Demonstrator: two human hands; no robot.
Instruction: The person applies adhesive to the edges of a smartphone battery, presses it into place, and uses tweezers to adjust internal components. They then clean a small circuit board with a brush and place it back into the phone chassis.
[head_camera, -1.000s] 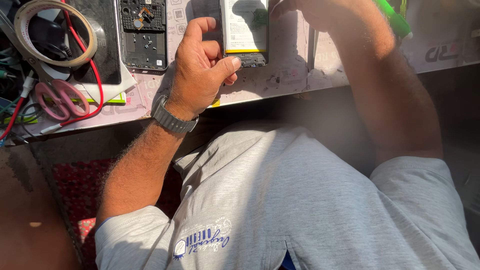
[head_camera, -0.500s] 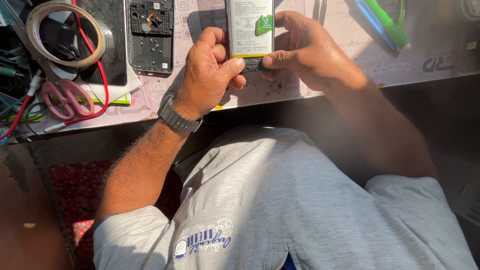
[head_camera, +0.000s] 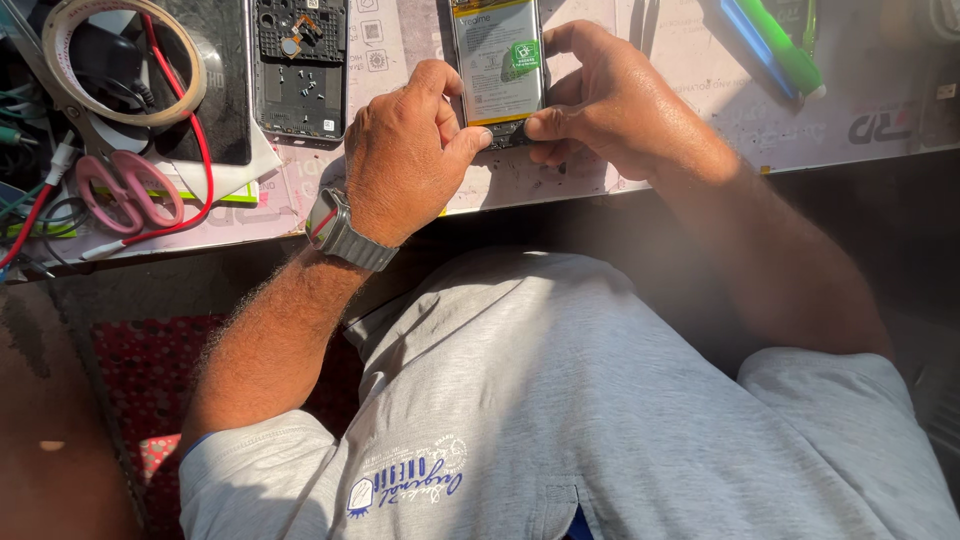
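An opened phone (head_camera: 497, 65) with its back cover off lies on the work mat (head_camera: 700, 110), its pale battery with a green sticker showing. My left hand (head_camera: 405, 150), with a grey watch on the wrist, grips the phone's lower left side, thumb pressed at the bottom edge. My right hand (head_camera: 610, 100) holds the lower right side, its thumb meeting the bottom edge from the right. Both hands pinch the phone's bottom end between them.
A removed dark phone frame (head_camera: 300, 65) lies left of the phone. Farther left are a roll of tape (head_camera: 125, 60), pink scissors (head_camera: 125, 190) and a red wire (head_camera: 190, 150). A green and blue tool (head_camera: 780, 45) lies at the upper right. The table edge runs just below my hands.
My right hand came down from the upper right and closed on the phone's right side. My left hand stayed on the phone's left. The view has shifted slightly.
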